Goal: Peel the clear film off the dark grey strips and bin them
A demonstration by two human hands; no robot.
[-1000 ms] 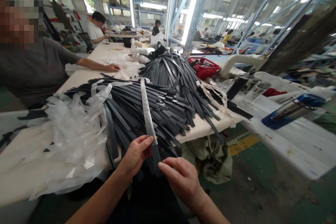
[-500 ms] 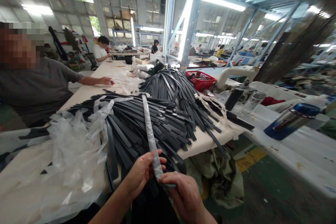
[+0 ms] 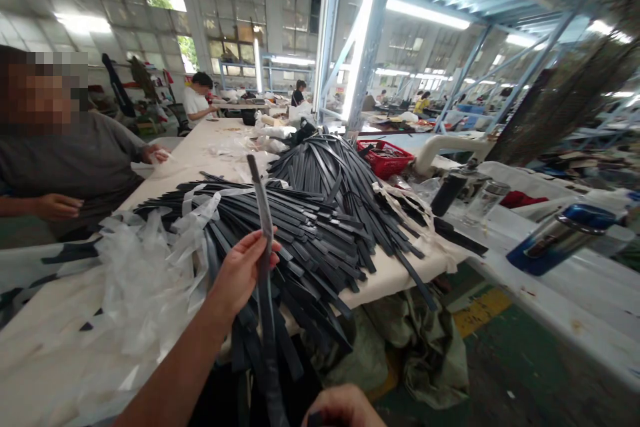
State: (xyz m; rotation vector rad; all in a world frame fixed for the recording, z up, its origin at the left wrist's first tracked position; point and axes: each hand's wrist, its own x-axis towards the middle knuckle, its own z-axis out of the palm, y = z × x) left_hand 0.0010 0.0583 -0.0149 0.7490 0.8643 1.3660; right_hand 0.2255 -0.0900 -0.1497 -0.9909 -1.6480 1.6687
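My left hand [image 3: 240,273] is closed on a long dark strap [image 3: 261,213] still partly in a clear plastic sleeve, holding it upright over the big pile of black straps [image 3: 310,227] on the table [image 3: 390,270]. My right hand [image 3: 343,410] shows only as knuckles at the bottom edge, gripping the strap's lower end; its fingers are mostly hidden. A heap of crumpled clear plastic sleeves [image 3: 145,273] lies left of my left hand.
A person in a grey shirt [image 3: 65,160] sits at the table's left. A red basket [image 3: 385,155] stands behind the pile. On a white bench at the right are a dark bottle [image 3: 447,190], a glass jar [image 3: 483,200] and a blue flask [image 3: 560,237]. Other workers sit far back.
My left hand rose and moved left with the strap, which now stands more upright. My right hand slid down the strap to the frame's bottom edge. The camera tilted up.
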